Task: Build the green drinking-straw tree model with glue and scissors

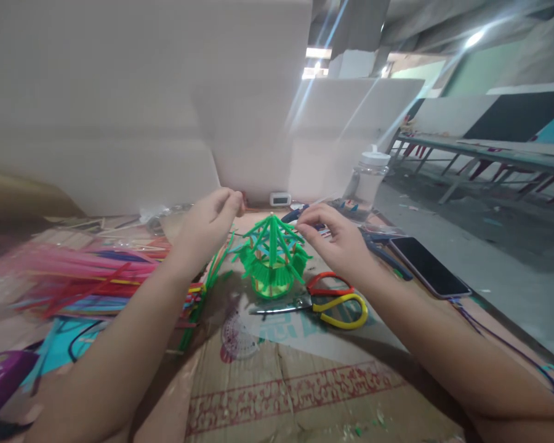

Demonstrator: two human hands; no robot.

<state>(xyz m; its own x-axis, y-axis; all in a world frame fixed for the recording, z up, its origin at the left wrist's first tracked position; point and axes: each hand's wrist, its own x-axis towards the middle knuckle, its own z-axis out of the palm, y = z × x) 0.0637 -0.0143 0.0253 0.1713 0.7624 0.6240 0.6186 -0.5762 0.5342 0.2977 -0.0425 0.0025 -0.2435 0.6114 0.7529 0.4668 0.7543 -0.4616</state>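
A small green pavilion-like craft model point(273, 255), with a pointed roof of fuzzy pipe cleaners and a pleated skirt, stands upright on printed cardboard point(240, 394). My left hand point(212, 224) hovers just beyond its upper left side, fingers curled into a pinch. To the right of the roof is my right hand point(335, 237), thumb and forefinger pressed together. Whatever either hand pinches is too small or hidden to make out. Scissors point(311, 303) with one red and one yellow handle lie in front of the model, blades pointing left.
Bundles of colored pipe cleaners point(106, 271) cover the left side, near a purple object point(4, 378). A phone point(428, 266) with a cable lies at the right edge. Behind stand a small digital display point(280, 199) and a clear bottle point(372, 178). White panels point(133, 92) wall off the back.
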